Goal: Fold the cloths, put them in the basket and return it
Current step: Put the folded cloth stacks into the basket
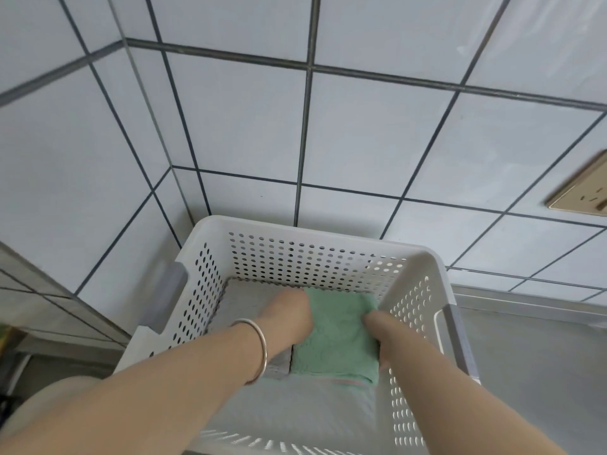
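Observation:
A white perforated plastic basket (295, 229) with grey handles stands on a steel counter in a tiled corner. Inside it lies a folded green cloth (338, 336) on the right, and a folded grey cloth (244, 305) on the left beneath my wrist. My left hand (289, 318), with a silver bangle on the wrist, grips the green cloth's left edge. My right hand (377, 326) grips its right edge against the basket's right wall. The fingers of both hands are hidden under the cloth. A white cloth (315, 408) lies in the near part of the basket.
White wall tiles with dark grout rise behind and to the left of the basket. A gold wall socket (581, 192) sits at the right. The steel counter (532, 356) extends to the right of the basket.

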Motion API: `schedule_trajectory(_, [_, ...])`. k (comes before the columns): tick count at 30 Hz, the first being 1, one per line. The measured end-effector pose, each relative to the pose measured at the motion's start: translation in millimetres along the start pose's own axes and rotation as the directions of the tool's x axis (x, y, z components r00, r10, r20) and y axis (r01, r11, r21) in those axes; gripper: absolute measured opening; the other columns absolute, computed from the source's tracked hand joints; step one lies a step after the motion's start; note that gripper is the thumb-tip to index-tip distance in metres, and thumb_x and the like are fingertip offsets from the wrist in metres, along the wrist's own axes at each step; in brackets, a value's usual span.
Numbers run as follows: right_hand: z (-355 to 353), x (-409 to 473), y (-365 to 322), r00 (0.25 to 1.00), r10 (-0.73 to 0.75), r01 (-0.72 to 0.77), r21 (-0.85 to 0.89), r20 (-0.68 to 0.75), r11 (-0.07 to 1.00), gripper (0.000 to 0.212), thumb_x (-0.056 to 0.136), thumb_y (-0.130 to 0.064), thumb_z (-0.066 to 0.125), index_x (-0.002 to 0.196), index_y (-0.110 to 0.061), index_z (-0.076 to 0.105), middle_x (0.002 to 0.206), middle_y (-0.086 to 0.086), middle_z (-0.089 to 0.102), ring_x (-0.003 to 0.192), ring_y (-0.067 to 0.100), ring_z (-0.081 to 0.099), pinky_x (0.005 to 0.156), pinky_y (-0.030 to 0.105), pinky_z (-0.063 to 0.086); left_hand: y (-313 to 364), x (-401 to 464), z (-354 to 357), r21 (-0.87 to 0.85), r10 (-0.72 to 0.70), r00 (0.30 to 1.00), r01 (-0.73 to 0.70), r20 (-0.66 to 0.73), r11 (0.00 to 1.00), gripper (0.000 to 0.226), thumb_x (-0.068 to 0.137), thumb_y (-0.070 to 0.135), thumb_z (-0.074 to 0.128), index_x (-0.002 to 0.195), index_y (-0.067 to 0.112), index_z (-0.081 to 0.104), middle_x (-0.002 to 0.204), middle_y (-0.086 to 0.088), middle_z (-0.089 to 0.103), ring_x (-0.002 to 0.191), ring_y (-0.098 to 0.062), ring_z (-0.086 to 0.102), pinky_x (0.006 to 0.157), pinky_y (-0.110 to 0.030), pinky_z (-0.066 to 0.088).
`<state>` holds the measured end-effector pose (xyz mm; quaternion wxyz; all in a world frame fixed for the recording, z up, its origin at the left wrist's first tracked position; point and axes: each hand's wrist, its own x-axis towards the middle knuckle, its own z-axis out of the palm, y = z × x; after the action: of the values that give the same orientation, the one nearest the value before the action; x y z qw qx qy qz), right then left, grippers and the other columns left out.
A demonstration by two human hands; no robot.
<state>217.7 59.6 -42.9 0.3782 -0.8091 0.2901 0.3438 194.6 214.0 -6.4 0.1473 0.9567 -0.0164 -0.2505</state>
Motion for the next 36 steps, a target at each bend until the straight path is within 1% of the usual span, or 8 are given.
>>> schedule_trajectory(2, [-2.8,-21.8,-10.1,0.995,-0.095,0.082,-0.275,-0.036,0.958,0.040,0.097,-0.011,0.028,0.130,0.002,0.046,0.130,0.019,0.052,0.120,0.030,0.050,0.102,0.037,0.042,3.8,-4.3,0.9,0.161,0.138,0.977,-0.111,-0.165,0.981,0.037,0.086,0.010,0.055,0.122,0.008,0.049,0.123,-0.010,0.052,0.110,-0.026,0.052,0.085,-0.034,0.046])
schedule_trajectory(5, [-4.1,-59.0,-24.3,0.920,-0.379,0.221,-0.673,-0.095,0.705,0.032,0.094,-0.011,0.037,0.119,-0.003,0.056,0.124,0.014,0.057,0.116,0.028,0.054,0.087,0.031,0.045,8.0,-4.9,8.0,0.437,0.350,0.933,-0.285,-0.076,0.853,0.069,0.077,0.046,0.064,0.132,0.011,0.040,0.135,-0.008,0.042,0.125,-0.026,0.038,0.097,-0.041,0.038])
schedule_trajectory(8, [1.7,-66.2,-25.0,0.815,-0.580,0.250,-0.896,-0.010,0.367,0.038,0.090,-0.018,0.052,0.127,-0.008,0.049,0.130,0.008,0.048,0.122,0.024,0.045,0.091,0.033,0.044,4.1,-1.4,24.0,0.561,0.308,0.951,-0.264,0.016,0.785,0.098,0.071,0.062,0.062,0.141,0.003,0.026,0.148,-0.015,0.026,0.138,-0.030,0.020,0.109,-0.049,0.023])
schedule_trajectory(11, [5.0,-47.0,-4.4,0.822,-0.542,0.332,-0.921,0.176,0.204,0.083,0.079,-0.040,0.067,0.142,-0.007,0.024,0.149,0.012,0.023,0.140,0.026,0.019,0.106,0.042,0.030,-6.3,6.5,34.1,0.499,0.215,0.972,-0.231,0.090,0.835,0.110,0.073,0.060,0.062,0.148,0.003,0.005,0.157,-0.012,0.002,0.145,-0.027,0.003,0.113,-0.052,0.020])
schedule_trajectory(18, [10.0,-18.1,19.1,0.905,-0.387,0.278,-0.935,0.178,0.222,0.105,0.083,-0.037,0.064,0.147,-0.007,-0.014,0.156,0.006,-0.017,0.145,0.019,-0.012,0.114,0.048,0.022,-20.0,24.5,41.6,0.395,0.196,0.965,-0.251,0.175,0.884,0.119,0.071,0.054,0.069,0.147,0.002,-0.008,0.157,-0.012,-0.010,0.146,-0.025,-0.005,0.118,-0.039,0.009])
schedule_trajectory(25, [21.7,-36.5,-2.4,0.872,-0.478,0.173,-0.980,0.106,0.098,0.090,0.082,-0.039,0.063,0.145,0.001,0.013,0.151,0.019,0.017,0.139,0.032,0.016,0.107,0.056,0.026,-32.6,9.9,3.6,0.195,0.237,0.958,-0.267,0.161,0.944,0.094,0.079,0.053,0.061,0.149,0.014,0.013,0.158,-0.004,0.001,0.144,-0.023,0.005,0.119,-0.035,0.011])
schedule_trajectory(31, [45.8,-46.5,-5.2,0.871,-0.459,0.340,-0.889,0.174,0.308,0.097,0.078,-0.051,0.063,0.148,-0.018,0.004,0.153,0.012,0.005,0.140,0.035,0.009,0.098,0.057,0.039,-46.5,-22.5,4.9,0.449,0.030,0.984,-0.107,0.176,0.887,0.097,0.074,0.051,0.066,0.148,0.019,0.011,0.155,-0.009,0.004,0.137,-0.035,0.021,0.109,-0.045,0.032])
schedule_trajectory(36, [57.2,-43.6,-3.4,0.894,-0.419,0.296,-0.913,0.160,0.281,0.097,0.080,-0.050,0.061,0.149,-0.022,-0.001,0.155,0.014,-0.005,0.141,0.039,0.002,0.099,0.062,0.034,-44.7,-23.7,5.8,0.498,-0.005,0.983,-0.089,0.184,0.863,0.104,0.074,0.050,0.068,0.149,0.016,0.004,0.156,-0.011,0.000,0.138,-0.036,0.016,0.109,-0.044,0.028])
